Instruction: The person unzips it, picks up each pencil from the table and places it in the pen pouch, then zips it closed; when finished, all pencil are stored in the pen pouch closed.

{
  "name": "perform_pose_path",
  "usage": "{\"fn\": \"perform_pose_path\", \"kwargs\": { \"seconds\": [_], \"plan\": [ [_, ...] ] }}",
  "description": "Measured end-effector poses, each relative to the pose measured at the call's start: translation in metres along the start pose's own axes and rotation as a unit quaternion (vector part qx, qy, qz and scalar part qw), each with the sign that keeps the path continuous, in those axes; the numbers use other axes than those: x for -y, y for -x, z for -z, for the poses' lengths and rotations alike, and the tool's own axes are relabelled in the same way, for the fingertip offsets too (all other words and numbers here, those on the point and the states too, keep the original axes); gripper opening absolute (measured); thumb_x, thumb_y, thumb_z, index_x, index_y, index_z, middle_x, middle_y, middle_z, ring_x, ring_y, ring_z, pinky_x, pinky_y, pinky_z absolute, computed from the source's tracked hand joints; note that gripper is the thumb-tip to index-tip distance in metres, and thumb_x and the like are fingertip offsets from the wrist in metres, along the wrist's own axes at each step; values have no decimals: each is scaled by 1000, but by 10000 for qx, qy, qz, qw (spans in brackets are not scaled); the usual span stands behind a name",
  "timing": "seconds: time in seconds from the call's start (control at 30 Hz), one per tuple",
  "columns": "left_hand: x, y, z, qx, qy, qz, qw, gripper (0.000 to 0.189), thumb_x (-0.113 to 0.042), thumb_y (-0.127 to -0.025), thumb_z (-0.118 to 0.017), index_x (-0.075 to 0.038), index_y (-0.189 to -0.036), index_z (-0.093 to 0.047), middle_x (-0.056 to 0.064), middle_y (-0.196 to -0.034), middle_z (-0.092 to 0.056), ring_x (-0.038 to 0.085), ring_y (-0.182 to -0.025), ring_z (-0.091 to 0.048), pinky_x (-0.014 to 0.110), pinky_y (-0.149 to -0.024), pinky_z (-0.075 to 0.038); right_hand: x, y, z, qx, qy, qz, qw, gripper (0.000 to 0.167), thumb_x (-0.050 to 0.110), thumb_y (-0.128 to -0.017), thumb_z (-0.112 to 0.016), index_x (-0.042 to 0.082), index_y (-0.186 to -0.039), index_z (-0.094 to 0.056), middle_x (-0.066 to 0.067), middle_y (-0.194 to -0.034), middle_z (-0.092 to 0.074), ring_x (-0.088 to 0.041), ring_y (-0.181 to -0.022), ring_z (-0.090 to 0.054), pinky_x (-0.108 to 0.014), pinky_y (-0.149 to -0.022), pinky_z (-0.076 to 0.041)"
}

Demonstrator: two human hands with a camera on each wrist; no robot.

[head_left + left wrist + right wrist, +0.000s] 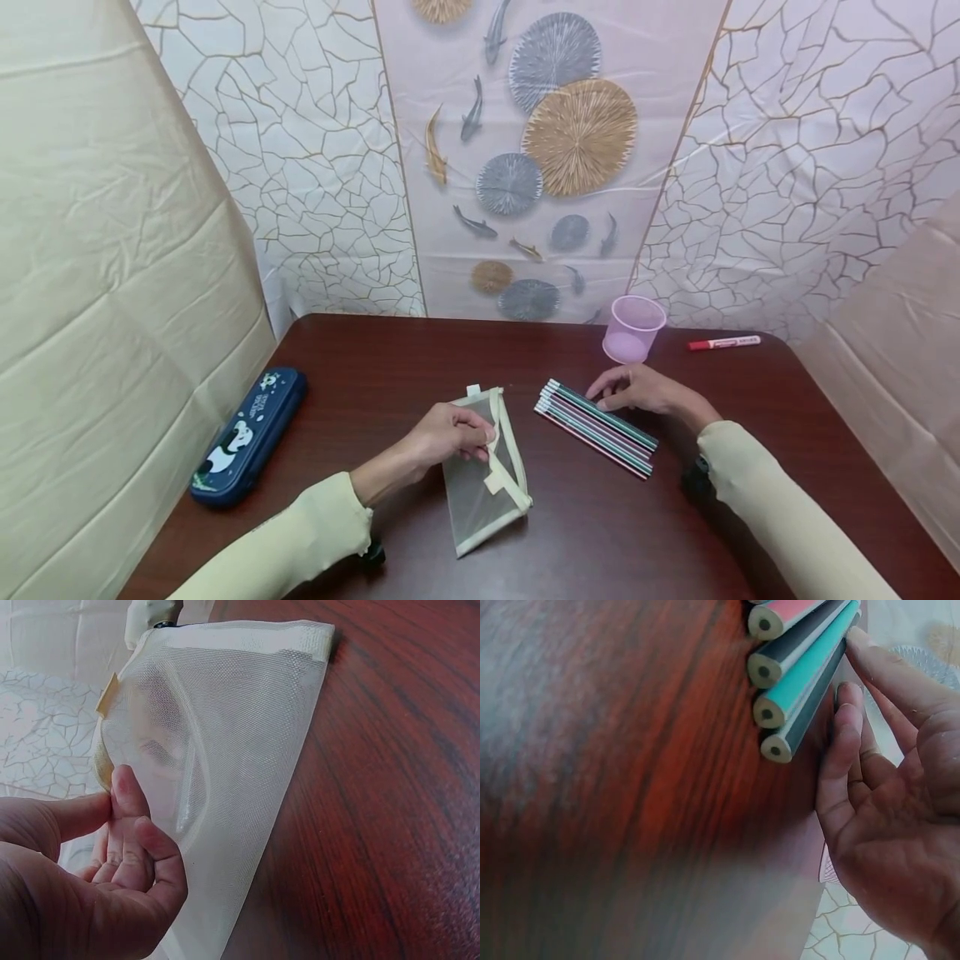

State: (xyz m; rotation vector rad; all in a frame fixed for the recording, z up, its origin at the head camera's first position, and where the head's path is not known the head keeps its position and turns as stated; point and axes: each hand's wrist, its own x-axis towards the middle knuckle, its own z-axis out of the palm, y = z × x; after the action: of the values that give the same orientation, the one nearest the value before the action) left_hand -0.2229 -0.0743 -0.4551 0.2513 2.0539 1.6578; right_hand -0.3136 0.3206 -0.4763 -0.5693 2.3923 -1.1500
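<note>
My left hand (453, 433) pinches the opening edge of a cream mesh zipper pouch (472, 500) between thumb and fingers. In the left wrist view the pouch's see-through mesh (247, 750) bulges apart at its mouth. To the right, a row of striped pencils (600, 429) in green, teal and pink lies side by side on the table, white ends toward the upper left. My right hand (637, 389) is at the far side of this row, thumb tip right at the outermost dark green pencil (810, 709), the other fingers loosely bent beside it.
A dark brown table (360, 367) lies under everything. At its left stands a navy panda pencil case (251, 437). A pink plastic cup (633, 332) stands at the back, just beyond my right hand, with a red-capped marker (724, 342) to its right.
</note>
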Motion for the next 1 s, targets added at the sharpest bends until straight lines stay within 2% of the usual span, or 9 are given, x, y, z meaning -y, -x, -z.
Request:
{"fn": "perform_pose_path", "kwargs": {
  "seconds": [0.13, 0.3, 0.5, 0.67, 0.83, 1.0],
  "plan": [
    [0, -1, 1, 78, 66, 6, 9999, 16, -12, -98, -72, 1, -105, -77, -1, -84, -79, 9, -71, -75, 24, -69, -55, 2, 1, 1, 54, 32, -19, 10000, 26, 11, -96, -76, 4, -121, -76, -24, -99, -69, -23, -86, -59, -28, -70, -51],
    [-1, -4, 2, 166, 185, 18, 9997, 17, -10, -98, -71, 4, -106, -77, 5, -92, -80, 12, -73, -77, 25, -69, -61, 5, 1, 3, 77, 36, 38, 10000, 26, 7, -96, -74, 4, -122, -73, -23, -99, -68, -25, -88, -60, -28, -77, -52],
    [-3, -8, 2, 259, 211, 48, 9994, 16, -8, -98, -69, 6, -104, -75, 9, -86, -79, 14, -73, -79, 30, -70, -65, 11, -1, 0, -146, 519, 51, 9985, 21, 6, -95, -76, 7, -116, -74, -16, -91, -68, -22, -79, -60, -29, -66, -54],
    [-5, -13, 1, 403, 169, 52, 9990, 14, -8, -98, -69, 5, -97, -73, 9, -80, -78, 14, -72, -78, 31, -69, -66, 17, -3, -5, -422, 1066, -198, 9932, 17, 13, -92, -82, 13, -108, -75, -7, -84, -68, -21, -70, -60, -33, -58, -55],
    [-5, -17, 2, 488, 163, 81, 9986, 14, -8, -98, -68, 4, -93, -72, 9, -79, -78, 14, -70, -78, 30, -67, -65, 20, -3, -8, -578, 1266, -309, 9898, 11, 13, -92, -83, 14, -101, -76, -4, -82, -70, -20, -69, -62, -34, -58, -57],
    [-3, -21, 3, 776, 190, 10, 9968, 14, -10, -98, -68, 3, -94, -73, 7, -79, -78, 13, -71, -78, 30, -68, -65, 23, -2, -10, -698, 1387, -400, 9871, 8, 8, -91, -82, 13, -95, -77, -3, -80, -71, -19, -69, -63, -32, -60, -58]
  ]
}}
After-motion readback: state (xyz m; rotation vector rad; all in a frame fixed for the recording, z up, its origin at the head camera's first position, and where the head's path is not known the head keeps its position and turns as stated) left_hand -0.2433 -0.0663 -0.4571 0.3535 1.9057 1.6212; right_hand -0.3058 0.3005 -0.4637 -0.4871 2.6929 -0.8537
